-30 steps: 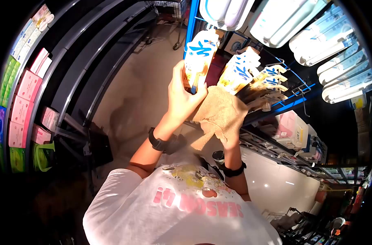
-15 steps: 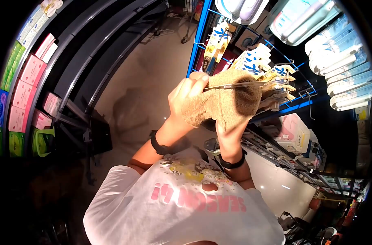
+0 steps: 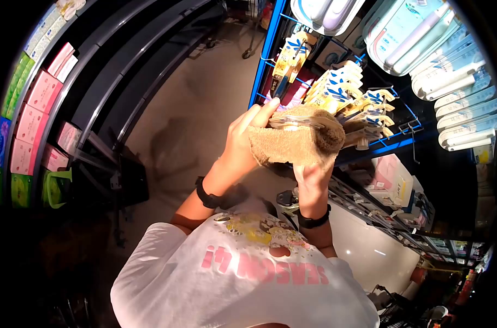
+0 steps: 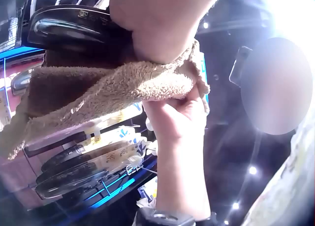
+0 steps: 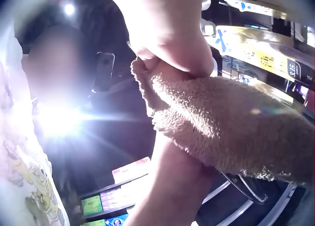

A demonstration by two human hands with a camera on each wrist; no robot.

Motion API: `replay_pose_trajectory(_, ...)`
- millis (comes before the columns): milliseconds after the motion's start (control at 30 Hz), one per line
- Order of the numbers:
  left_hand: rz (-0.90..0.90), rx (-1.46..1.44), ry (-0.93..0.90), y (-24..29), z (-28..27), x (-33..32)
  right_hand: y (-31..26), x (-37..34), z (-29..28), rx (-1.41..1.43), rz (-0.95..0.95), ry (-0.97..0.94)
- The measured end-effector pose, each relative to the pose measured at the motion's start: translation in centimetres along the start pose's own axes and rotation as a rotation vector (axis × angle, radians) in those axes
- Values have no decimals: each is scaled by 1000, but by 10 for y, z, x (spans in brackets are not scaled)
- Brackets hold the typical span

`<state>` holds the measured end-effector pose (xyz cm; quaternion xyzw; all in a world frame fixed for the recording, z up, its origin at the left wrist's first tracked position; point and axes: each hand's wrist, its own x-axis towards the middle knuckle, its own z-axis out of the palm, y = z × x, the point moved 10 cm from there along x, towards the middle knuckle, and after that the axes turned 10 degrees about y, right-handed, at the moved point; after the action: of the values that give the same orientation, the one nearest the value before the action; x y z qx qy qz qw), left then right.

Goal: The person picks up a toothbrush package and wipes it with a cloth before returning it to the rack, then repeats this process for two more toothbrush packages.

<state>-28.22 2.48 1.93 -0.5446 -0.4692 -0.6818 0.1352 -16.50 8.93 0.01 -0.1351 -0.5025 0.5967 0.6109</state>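
A tan fluffy cloth (image 3: 287, 145) lies folded around a clear-fronted package (image 3: 300, 121). On its left side my left hand (image 3: 240, 143) grips cloth and package, fingertips near the top edge. My right hand (image 3: 313, 183) holds the cloth from below on the right, with most fingers hidden beneath it. In the left wrist view the dark, shiny package (image 4: 69, 28) sticks out past the cloth (image 4: 142, 83), and the right hand's (image 4: 179, 120) thumb side shows against the cloth. The cloth (image 5: 221, 122) hides much of both hands in the right wrist view.
A blue wire rack (image 3: 260, 65) carries yellow-and-white packages (image 3: 336, 87) just beyond the hands. Larger blister packs (image 3: 412, 38) hang at upper right. Dark shelves (image 3: 104, 90) with pink boxes (image 3: 33, 126) stand at left, with floor (image 3: 199, 104) between.
My left hand has left the hanging yellow-and-white package and come down to the cloth. The cloth has turned and folded, and a clear package now shows in it.
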Motion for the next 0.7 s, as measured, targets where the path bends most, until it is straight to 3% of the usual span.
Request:
replay_pose_trajectory(33, -12, -15, -1, -1, 0, 0, -9, -1, 5, -99, -76, -48)
replay_pose_trajectory(67, 2, -32, 7, 4, -1, 3, -4, 1, 9, 120, 46, -60)
replay_pose_trajectory(100, -31, -40, -35, 3, 1, 2, 6, -3, -1, 45, 252, 74)
replay_pose_trajectory(167, -127, -117, -85, 4, 3, 3, 9, -2, -2, 56, 227, 24)
replay_pose_trajectory(233, -277, -142, -109, -4, 6, -5, 21, -4, -8, 385, 285, 44)
replay_pose_trajectory(300, -318, -187, -117, -5, 8, -6, 9, -3, -10, -41, 89, 6)
replay_pose_trajectory(367, -344, -223, -99, -3, 7, -3, 17, -1, -4, 61, 273, 48)
replay_pose_trajectory(433, -267, -125, -137, 6, 6, 4, -31, -2, 66, -1133, -608, -560)
replay_pose_trajectory(467, -309, -78, -201, 2, 11, 3, -8, 7, 27, -981, -282, -229)
replay_pose_trajectory(500, -328, -73, -223, 4, 13, 4, 6, 2, 9, -514, -108, -126)
replay_pose_trajectory(567, -251, 8, -258, 11, 15, 4, 20, -3, 0, -134, 91, 13)
replay_pose_trajectory(633, -355, -74, -284, 5, 15, 0, 24, -2, -4, -155, 70, -24)
replay_pose_trajectory(700, -565, -254, -344, -5, 20, -11, 11, -5, -24, -426, -197, 110)
